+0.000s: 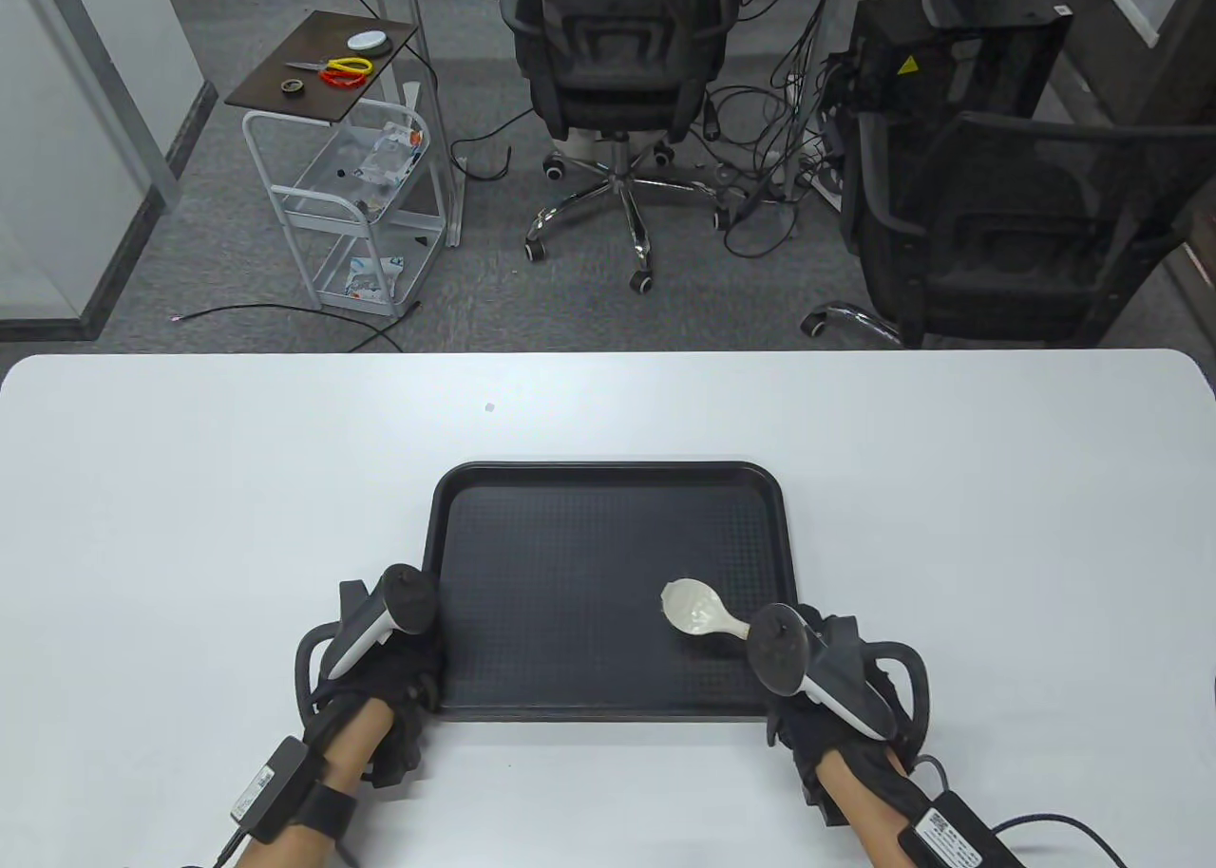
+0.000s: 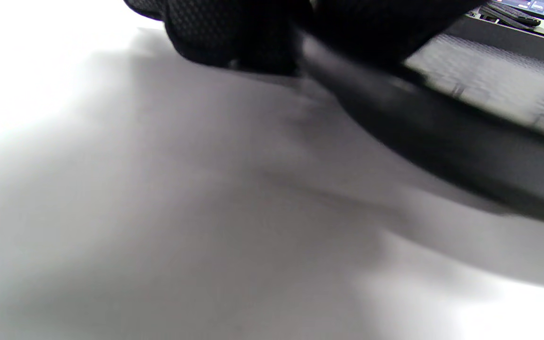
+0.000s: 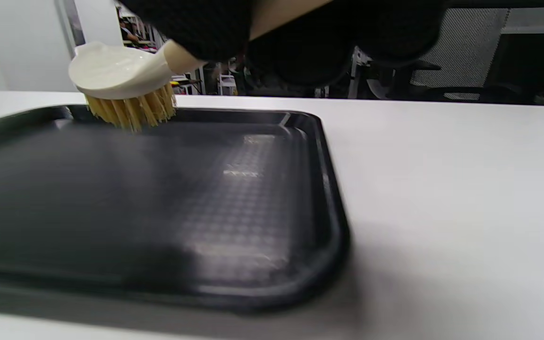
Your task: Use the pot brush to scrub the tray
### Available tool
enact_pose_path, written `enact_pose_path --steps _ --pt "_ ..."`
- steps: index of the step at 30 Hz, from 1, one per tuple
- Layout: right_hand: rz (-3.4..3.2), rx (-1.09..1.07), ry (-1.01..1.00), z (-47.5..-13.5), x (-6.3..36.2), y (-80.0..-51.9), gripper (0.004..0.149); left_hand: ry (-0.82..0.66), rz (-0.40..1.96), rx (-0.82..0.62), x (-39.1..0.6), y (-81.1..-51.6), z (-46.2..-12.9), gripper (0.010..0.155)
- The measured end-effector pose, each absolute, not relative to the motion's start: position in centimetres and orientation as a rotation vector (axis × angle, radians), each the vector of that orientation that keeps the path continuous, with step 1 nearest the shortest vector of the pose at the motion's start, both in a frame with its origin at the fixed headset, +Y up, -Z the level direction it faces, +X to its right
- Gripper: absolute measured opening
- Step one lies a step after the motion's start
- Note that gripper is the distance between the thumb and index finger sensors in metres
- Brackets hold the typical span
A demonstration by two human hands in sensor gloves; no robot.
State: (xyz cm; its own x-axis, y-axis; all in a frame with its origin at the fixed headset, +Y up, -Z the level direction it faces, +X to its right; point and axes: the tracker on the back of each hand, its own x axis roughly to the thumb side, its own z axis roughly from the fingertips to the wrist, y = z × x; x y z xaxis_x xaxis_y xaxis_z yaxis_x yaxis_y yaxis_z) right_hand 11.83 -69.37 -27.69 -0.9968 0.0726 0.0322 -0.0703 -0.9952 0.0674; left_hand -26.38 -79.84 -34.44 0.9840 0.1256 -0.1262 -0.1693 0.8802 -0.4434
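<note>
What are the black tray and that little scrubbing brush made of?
The tray looks like moulded black plastic: matte, with a fine pebbled grid and rounded rim. The pot brush seems to have a glossy cream plastic head and stiff straw-coloured bristles, natural fibre or nylon, I can't tell.

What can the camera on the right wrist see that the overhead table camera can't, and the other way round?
Only the right wrist view shows the pot brush's yellowish bristles, pointing down at the tray; whether they touch it is unclear. Only the table view shows the left hand at the tray's near-left corner, plus the office chairs and cart beyond the table. Both show the right hand holding the brush over the black tray.
</note>
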Motion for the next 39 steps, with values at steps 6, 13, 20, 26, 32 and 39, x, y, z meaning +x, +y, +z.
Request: enact_pose_path --steps 6,13,20,26,32,39 --pt "3.022 0.147 -0.009 -31.3 5.6 -68.0 0.056 0.094 0.153 -0.470 -26.4 -79.8 -34.5 0.076" --pt "2.969 0.161 0.027 -36.1 -1.4 -68.6 0.055 0.093 0.154 -0.470 -26.4 -79.8 -34.4 0.076" --pt "2.932 0.067 0.145 -39.8 -6.0 -71.7 0.056 0.092 0.157 -0.471 -26.4 -79.9 -34.4 0.076" --pt "2.937 0.021 0.231 -41.4 -7.7 -74.7 0.055 0.091 0.158 -0.470 -26.4 -79.9 -34.4 0.076" --pt "2.985 -0.017 0.212 -42.0 -4.6 -76.1 0.053 0.091 0.157 -0.470 -26.4 -79.9 -34.4 0.076" --pt "2.973 -0.285 0.214 -41.9 5.2 -75.9 0.052 0.091 0.154 -0.469 -26.4 -79.9 -34.4 0.076"
